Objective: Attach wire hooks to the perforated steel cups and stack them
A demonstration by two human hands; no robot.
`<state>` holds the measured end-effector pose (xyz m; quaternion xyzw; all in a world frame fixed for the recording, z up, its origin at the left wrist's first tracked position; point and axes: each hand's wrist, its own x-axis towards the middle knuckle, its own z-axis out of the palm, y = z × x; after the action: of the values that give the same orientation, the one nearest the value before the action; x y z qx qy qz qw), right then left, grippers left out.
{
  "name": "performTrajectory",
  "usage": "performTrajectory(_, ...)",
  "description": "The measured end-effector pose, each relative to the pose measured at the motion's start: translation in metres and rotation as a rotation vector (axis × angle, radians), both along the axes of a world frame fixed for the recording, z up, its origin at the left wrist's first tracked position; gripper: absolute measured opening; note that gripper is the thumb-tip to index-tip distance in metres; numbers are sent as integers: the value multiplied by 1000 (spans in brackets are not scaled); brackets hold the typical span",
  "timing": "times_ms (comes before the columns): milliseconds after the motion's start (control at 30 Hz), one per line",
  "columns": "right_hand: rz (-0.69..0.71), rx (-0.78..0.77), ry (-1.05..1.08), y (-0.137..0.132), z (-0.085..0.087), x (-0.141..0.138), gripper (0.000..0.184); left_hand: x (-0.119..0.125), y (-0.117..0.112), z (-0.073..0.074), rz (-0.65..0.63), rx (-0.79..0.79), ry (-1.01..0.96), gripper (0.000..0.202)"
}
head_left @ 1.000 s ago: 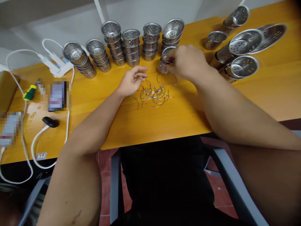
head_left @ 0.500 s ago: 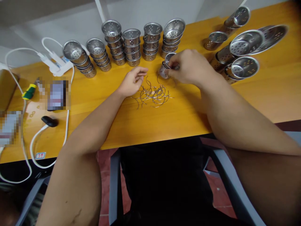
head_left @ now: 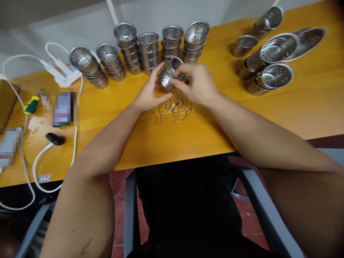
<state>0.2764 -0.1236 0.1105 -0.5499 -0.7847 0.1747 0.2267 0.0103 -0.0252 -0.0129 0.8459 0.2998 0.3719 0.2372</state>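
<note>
A small perforated steel cup [head_left: 171, 71] is tilted above the orange table [head_left: 188, 139], and my right hand [head_left: 196, 84] grips it by the rim. My left hand [head_left: 149, 93] reaches up beside it, fingers curled against the cup's left side. Just below both hands lies a loose pile of thin wire hoops [head_left: 173, 107]. Behind the hands stand several stacks of the same cups [head_left: 149, 52].
More cup stacks lie on their sides at the right [head_left: 266, 77], beside a large perforated bowl [head_left: 303, 39]. At the left are a white power strip [head_left: 63, 70] with cables, a green-handled screwdriver [head_left: 30, 105], a blurred phone [head_left: 63, 107] and a black oval object [head_left: 53, 138]. A chair frame shows below the table edge.
My right hand has lifted the cup from the table near the right stack and carried it left toward the middle. My left hand rose from the wire pile to meet the cup.
</note>
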Motion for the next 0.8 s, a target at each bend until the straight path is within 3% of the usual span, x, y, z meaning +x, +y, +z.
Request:
performTrajectory(167, 177, 36, 83, -4, -10, -17, 44, 0, -3, 9, 95, 135, -17, 110)
performTrajectory(367, 148, -3, 140, 6, -21, -6, 50, -6, 0, 7, 119, 175, 2, 105)
performTrajectory(500, 178, -7, 151, 10, -20, 0, 55, -7, 3, 6, 165, 190, 28, 102)
performTrajectory(633, 260, 22, 136, 8, -16, -2, 40, -6, -1, 13, 149, 211, 38, 102)
performTrajectory(800, 317, 26, 91, 7, -20, -10, 25, -4, -7, 21, 31, 201, 71, 103)
